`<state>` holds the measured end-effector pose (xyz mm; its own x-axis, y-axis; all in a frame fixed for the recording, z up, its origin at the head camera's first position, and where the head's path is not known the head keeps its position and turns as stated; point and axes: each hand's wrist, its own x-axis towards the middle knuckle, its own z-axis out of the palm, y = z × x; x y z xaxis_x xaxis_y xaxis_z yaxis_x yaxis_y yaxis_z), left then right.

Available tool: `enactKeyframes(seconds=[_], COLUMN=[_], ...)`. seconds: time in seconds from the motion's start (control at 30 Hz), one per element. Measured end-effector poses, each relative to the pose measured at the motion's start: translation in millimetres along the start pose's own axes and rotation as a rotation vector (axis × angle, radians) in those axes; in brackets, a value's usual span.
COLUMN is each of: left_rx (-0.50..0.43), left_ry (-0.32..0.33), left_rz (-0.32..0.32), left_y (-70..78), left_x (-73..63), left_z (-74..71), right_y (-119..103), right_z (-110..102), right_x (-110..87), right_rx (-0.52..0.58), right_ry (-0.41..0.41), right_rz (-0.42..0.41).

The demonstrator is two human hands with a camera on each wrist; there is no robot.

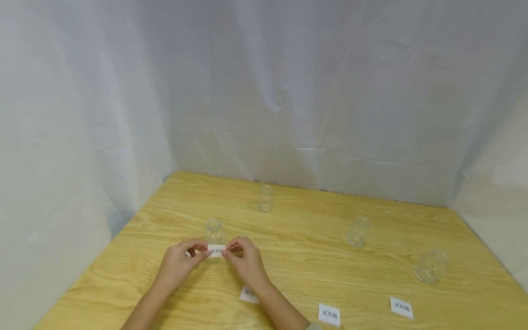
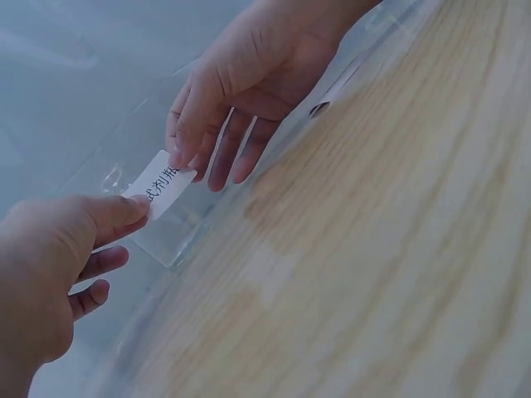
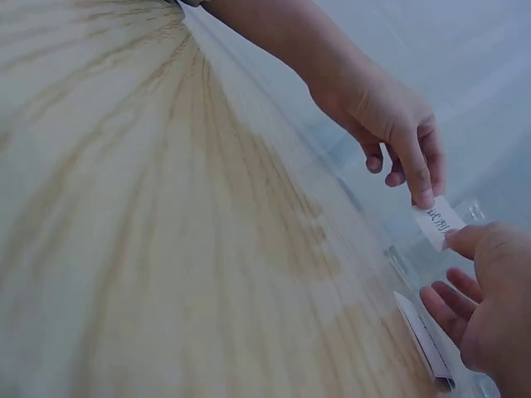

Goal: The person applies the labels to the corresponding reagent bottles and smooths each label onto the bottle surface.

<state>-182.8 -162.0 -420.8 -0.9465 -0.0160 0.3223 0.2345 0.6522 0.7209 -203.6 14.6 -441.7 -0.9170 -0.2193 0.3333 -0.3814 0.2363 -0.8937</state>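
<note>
A small white label (image 1: 216, 250) with dark handwritten characters is stretched level between both hands. My left hand (image 1: 180, 262) pinches its left end between thumb and forefinger, and my right hand (image 1: 246, 262) pinches the right end the same way. Just behind the label stands a clear glass bottle (image 1: 214, 231), its lower part covered by the label in the head view. In the left wrist view the label (image 2: 162, 184) appears in front of the bottle's glass (image 2: 166, 240); whether it touches the glass I cannot tell. The other fingers of both hands are loosely bent.
More clear glass bottles stand on the wooden table (image 1: 305, 256): one at the back (image 1: 266, 199), one right of centre (image 1: 358, 232), one far right (image 1: 431, 266). White labels lie near the front: one partly behind the right forearm (image 1: 249, 295), others farther right (image 1: 329, 314) (image 1: 401, 307). White sheeting (image 1: 309, 91) surrounds the table.
</note>
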Motion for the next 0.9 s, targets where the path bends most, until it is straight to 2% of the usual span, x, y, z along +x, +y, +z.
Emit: enactKeyframes(seconds=[0.17,0.33,0.57,0.9], left_rx=[0.091,0.099,0.066,0.110], left_ry=[0.061,0.122,0.129,0.123], left_rz=[0.091,0.164,0.164,0.164], left_y=[-2.9,-7.2,-14.7,-15.3], left_x=[-0.1,1.2,4.2,6.1], left_z=[0.5,3.2,7.3,9.2], right_y=[0,0,2,5], right_z=[1,2,2,3], right_x=[5.1,10.0,13.9,16.7], right_rx=[-0.061,-0.063,-0.036,-0.017], right_ry=[-0.022,-0.022,-0.030,-0.025], right_rz=[0.005,-0.012,-0.001,0.029])
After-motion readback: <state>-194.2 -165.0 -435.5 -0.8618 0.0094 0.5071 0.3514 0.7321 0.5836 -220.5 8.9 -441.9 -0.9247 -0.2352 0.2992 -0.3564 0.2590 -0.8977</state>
